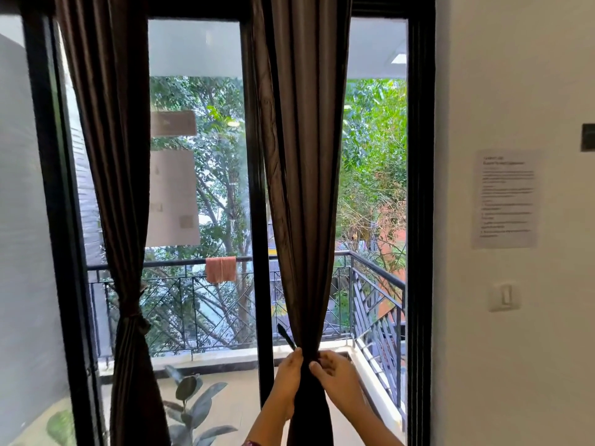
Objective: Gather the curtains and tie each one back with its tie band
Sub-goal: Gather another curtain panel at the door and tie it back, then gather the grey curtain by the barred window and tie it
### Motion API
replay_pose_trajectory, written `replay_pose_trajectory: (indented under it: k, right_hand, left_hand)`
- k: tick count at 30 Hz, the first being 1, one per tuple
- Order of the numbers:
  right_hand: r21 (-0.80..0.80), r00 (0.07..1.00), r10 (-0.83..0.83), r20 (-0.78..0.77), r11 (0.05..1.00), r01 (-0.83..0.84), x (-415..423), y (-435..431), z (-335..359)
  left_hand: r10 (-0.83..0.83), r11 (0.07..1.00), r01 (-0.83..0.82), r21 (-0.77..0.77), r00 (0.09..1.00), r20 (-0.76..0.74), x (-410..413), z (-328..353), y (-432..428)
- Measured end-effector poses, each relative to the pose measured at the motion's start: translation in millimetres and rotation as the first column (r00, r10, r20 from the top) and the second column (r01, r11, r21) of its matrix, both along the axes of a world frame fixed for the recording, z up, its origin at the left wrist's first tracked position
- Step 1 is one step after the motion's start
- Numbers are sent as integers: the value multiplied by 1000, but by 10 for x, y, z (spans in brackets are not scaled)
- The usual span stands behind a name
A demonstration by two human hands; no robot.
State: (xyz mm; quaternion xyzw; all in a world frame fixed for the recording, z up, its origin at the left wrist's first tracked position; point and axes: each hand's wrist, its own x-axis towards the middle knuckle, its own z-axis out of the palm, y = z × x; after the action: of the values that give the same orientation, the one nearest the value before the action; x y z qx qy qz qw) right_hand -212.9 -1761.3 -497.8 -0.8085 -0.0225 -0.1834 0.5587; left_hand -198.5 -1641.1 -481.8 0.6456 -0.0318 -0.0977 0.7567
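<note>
Pinching the tie band (pixel 286 337) with my left grip (pixel 289 373), I clutch the gathered curtain (pixel 306 188) with my right grip (pixel 338 378).

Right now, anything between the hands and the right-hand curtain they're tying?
Nothing visible. The left hand pinches the tie band, whose end sticks up beside it; the right hand grips the gathered curtain.
</note>
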Motion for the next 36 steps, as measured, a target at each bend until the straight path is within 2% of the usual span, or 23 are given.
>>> replay_pose_trajectory:
  k: [6, 9, 12, 18, 24, 26, 31, 36]
  right_hand:
    - [-14, 997, -39, -70, 999, 38, 0, 46, 7]
    - [-95, 994, -33, -101, 995, 23, -5, 26, 90]
    - [-118, 995, -82, -51, 990, 75, -38, -5, 231]
    - [-182, 987, -104, 121, 975, 125, -67, -58, 892]
    - [-233, 942, -123, 312, 951, 201, -178, -144, 1779]
    - [-253, 928, -147, 344, 937, 242, -183, -224, 1969]
    - [-271, 921, -192, 338, 918, 291, -287, -571, 2037]
    - [-289, 912, -245, 329, 893, 344, -497, -1224, 1815]
  left_hand:
    - [90, 995, -87, 56, 995, -37, 103, 20, -22]
    - [187, 962, -176, 209, 982, -33, 49, 109, -34]
    - [338, 889, -339, 306, 939, 60, 62, 160, -10]
    - [404, 859, -474, 196, 861, 308, 223, 723, -52]
    - [334, 879, -456, 138, 797, 503, -7, 1659, -61]
    - [295, 892, -426, 153, 803, 518, -27, 1823, -131]
    - [169, 915, -310, 257, 875, 453, 118, 1724, -574]
    - [24, 953, -138, 269, 920, 391, -11, 1440, -1278]
